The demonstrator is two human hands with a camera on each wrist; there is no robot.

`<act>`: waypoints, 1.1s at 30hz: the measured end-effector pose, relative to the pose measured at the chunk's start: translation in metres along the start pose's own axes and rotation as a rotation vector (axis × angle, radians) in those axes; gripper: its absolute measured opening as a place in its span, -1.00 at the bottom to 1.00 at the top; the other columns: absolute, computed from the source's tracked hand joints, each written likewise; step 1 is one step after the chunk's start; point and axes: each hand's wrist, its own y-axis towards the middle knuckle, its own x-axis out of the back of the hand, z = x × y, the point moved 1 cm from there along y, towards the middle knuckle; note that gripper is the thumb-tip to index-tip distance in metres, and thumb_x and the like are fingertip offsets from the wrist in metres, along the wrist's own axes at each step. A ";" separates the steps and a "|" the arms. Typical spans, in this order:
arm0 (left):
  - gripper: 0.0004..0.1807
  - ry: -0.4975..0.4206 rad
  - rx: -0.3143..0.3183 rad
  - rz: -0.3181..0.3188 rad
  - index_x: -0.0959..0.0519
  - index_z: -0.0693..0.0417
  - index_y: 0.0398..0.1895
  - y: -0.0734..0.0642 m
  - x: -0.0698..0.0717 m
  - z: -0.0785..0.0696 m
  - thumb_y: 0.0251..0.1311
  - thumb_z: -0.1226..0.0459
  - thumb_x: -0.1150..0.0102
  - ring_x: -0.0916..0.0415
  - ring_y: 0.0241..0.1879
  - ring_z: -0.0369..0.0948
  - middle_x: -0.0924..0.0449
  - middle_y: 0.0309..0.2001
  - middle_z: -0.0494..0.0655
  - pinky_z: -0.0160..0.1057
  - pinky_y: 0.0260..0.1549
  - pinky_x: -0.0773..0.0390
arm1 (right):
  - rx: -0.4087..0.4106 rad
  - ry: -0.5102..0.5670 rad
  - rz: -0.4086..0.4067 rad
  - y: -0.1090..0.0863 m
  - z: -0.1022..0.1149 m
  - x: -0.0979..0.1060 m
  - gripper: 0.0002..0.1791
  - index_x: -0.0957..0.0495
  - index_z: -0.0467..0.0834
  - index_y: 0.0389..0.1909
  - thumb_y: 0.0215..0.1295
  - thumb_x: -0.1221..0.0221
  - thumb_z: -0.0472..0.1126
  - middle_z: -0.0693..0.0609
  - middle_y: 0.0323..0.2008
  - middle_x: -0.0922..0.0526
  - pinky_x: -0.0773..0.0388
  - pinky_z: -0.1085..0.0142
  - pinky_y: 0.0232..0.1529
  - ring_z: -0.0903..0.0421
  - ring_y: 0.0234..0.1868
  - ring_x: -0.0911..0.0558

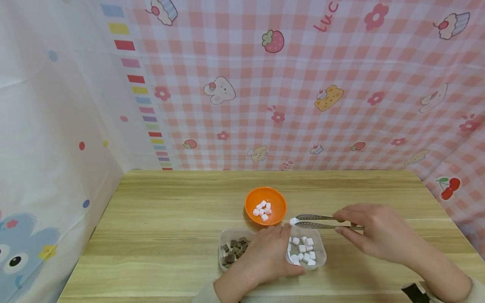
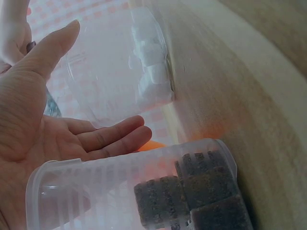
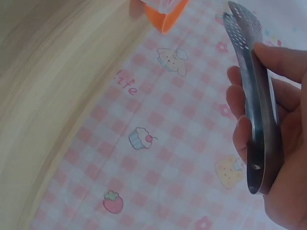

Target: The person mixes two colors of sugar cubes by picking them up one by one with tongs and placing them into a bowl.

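Observation:
My right hand point(image 1: 382, 231) grips metal tongs point(image 1: 314, 225) with perforated ends. Their tips pinch a small white cube point(image 1: 294, 221), like a sugar cube, between the bowl and the containers. My left hand point(image 1: 265, 254) holds the clear plastic container point(image 1: 322, 259) of white cubes at its left end, thumb point(image 2: 64, 40) on the near side and fingers point(image 2: 112, 139) on the far side. To its left a second clear container point(image 1: 221, 246) holds brown cubes point(image 2: 206, 187), partly covered by my hand. An orange bowl point(image 1: 279, 212) behind contains several white cubes point(image 1: 261, 211).
The light wood table point(image 1: 159, 227) carries the containers and bowl near its middle. Behind it hangs a pink checked cloth point(image 1: 242, 63) with cartoon prints. A white cloth point(image 1: 75, 105) with coloured dots hangs on the left.

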 end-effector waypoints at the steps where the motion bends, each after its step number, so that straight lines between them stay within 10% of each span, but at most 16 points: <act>1: 0.12 0.002 0.000 0.000 -0.36 0.18 0.51 0.000 0.000 0.000 0.02 -0.29 -0.51 -0.45 0.37 -0.08 -0.47 0.43 0.04 -0.05 0.42 -0.39 | -0.002 0.005 -0.014 0.002 -0.001 -0.001 -0.40 -0.79 -0.03 -0.23 0.59 0.07 0.29 0.15 -0.30 -0.80 -0.61 0.44 -0.48 0.27 -0.38 -0.73; 11: 0.08 0.021 -0.021 -0.014 -0.41 0.17 0.43 0.000 0.001 0.000 -0.02 -0.31 -0.53 -0.53 0.20 -0.15 -0.57 0.26 -0.04 -0.08 0.32 -0.49 | -0.085 0.024 -0.023 0.020 -0.002 -0.023 -0.77 -0.79 -0.07 -0.14 0.16 -0.49 -0.19 0.10 -0.23 -0.82 -0.61 0.46 -0.48 0.36 -0.41 -0.68; 21: 0.09 0.019 -0.029 0.001 -0.39 0.17 0.45 0.001 -0.001 -0.001 0.00 -0.32 -0.51 -0.52 0.26 -0.14 -0.55 0.31 -0.01 -0.08 0.34 -0.48 | -0.120 0.062 -0.016 0.022 -0.003 -0.048 -0.67 -0.78 -0.16 -0.15 0.00 -0.54 -0.28 0.03 -0.25 -0.82 -0.61 0.43 -0.48 0.35 -0.43 -0.65; 33: 0.09 -0.004 -0.016 -0.006 -0.39 0.17 0.46 0.000 0.000 0.002 -0.01 -0.29 -0.53 -0.51 0.27 -0.13 -0.55 0.32 0.00 -0.07 0.37 -0.44 | -0.106 0.079 -0.058 0.011 -0.006 -0.022 -0.70 -0.77 -0.18 -0.09 0.14 -0.50 -0.22 0.00 -0.21 -0.82 -0.55 0.49 -0.52 0.31 -0.42 -0.65</act>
